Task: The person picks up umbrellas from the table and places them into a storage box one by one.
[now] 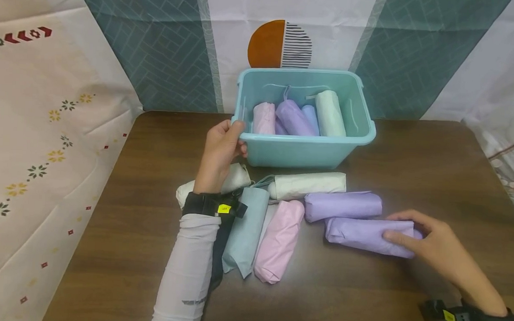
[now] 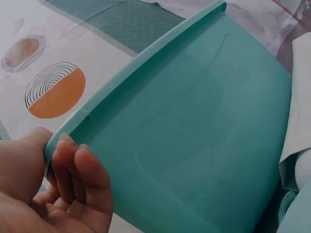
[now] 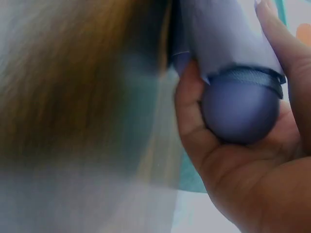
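My left hand (image 1: 221, 151) grips the front left corner of a teal plastic bin (image 1: 292, 152), thumb on top of the rim and fingers curled beneath it. Around the near end of a lilac folded umbrella (image 1: 365, 234), my right hand (image 1: 434, 245) has its thumb and fingers. The right wrist view shows that umbrella's round handle end (image 3: 240, 114) against the palm. A second lilac umbrella (image 1: 343, 205) lies just behind it. Inside the bin are a pink umbrella (image 1: 264, 118), a purple one (image 1: 296, 118), a blue one (image 1: 311, 119) and a pale mint one (image 1: 330, 114).
In front of the bin lie a cream umbrella (image 1: 309, 185), a light blue one (image 1: 246, 229) and a pink one (image 1: 279, 240). Another whitish umbrella (image 1: 236, 178) is partly behind my left wrist. The brown table (image 1: 320, 297) meets a patterned cloth (image 1: 158, 46) at the back.
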The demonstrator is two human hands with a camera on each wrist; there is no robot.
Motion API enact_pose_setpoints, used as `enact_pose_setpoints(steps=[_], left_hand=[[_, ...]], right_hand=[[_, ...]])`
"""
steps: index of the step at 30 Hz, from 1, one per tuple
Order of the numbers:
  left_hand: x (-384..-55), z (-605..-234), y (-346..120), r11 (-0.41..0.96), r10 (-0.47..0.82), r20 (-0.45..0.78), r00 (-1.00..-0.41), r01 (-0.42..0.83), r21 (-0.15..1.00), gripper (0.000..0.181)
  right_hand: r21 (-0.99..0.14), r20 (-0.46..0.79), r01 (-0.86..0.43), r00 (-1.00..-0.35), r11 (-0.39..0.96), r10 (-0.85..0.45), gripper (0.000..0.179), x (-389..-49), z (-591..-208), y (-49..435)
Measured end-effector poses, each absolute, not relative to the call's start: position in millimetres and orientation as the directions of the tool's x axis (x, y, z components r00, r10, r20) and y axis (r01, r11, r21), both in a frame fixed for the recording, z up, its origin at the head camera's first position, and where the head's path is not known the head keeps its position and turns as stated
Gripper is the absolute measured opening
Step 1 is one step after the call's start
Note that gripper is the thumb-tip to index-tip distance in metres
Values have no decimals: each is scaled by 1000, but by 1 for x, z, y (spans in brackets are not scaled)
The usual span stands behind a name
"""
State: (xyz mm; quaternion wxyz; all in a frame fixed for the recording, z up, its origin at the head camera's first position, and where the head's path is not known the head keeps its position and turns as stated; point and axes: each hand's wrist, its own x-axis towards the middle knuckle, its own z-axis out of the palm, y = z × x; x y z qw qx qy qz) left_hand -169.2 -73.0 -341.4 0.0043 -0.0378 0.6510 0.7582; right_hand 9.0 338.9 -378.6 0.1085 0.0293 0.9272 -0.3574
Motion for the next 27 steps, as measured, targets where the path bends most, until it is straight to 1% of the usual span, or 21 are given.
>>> enact_pose_setpoints(steps=[3, 7, 12, 20, 27], left_hand=[[-169, -341, -73, -155, -43, -70, -997, -62, 986, 19], [-169, -341, -73, -148, -42, -79, -996, -72, 986, 19], [-169, -340, -73, -148, -42, -78, -996, -71, 986, 19], [-168, -339, -74, -153, -42, -83, -996, -76, 985, 18], [-168, -339, -73, -147, -39, -90, -995, -83, 986, 21]], right_hand=[[-671, -237, 176, -971, 720, 17, 47, 8, -374, 342], [-680, -231, 197, -972, 706, 48, 51, 8, -369, 344], [-729, -213, 224, -972, 646, 97, 56, 8, -366, 343], [-816, -58, 149, -983, 559, 176, 52, 11, -357, 341], [-861, 31, 82, -977, 501, 213, 49, 8, -342, 339]])
